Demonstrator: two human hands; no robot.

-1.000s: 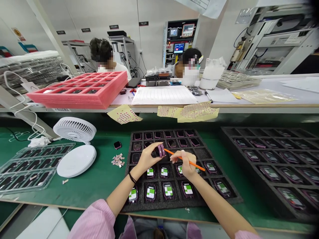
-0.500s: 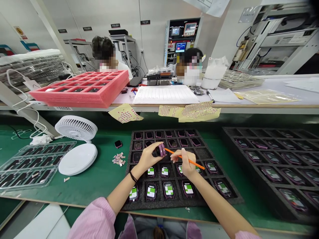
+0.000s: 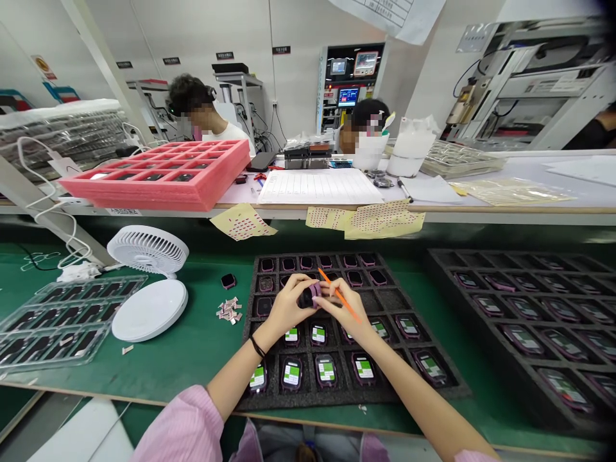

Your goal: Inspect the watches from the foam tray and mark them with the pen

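Note:
My left hand [image 3: 285, 309] grips a purple-edged smartwatch case [image 3: 307, 298] above the black foam tray [image 3: 380, 394]. My right hand [image 3: 350, 310] has an orange stick [image 3: 345, 303] tucked in its fingers, pointing up and left. Its thumb and fingertips touch the right edge of the same case. Both hands are closed. Beneath them, the tray's compartments hold more watch cases; those in the front rows carry white and green labels [image 3: 326, 369], while those at the back have dark faces. Part of the tray's middle is hidden by my hands.
A white fan [image 3: 150, 311] stands left, near a loose watch case [image 3: 228, 280] and a pile of small strips [image 3: 230, 310]. Clear plastic trays [image 3: 91, 346] lie farther left. Another black foam tray [image 3: 500, 366] is right. The shelf [image 3: 289, 210] holds a pink foam tray [image 3: 192, 197]. Two people sit beyond.
My right hand has moved in to the watch case, its fingertips now touching it. The orange stick has swung steeper. My left hand has turned the case so its dark side shows.

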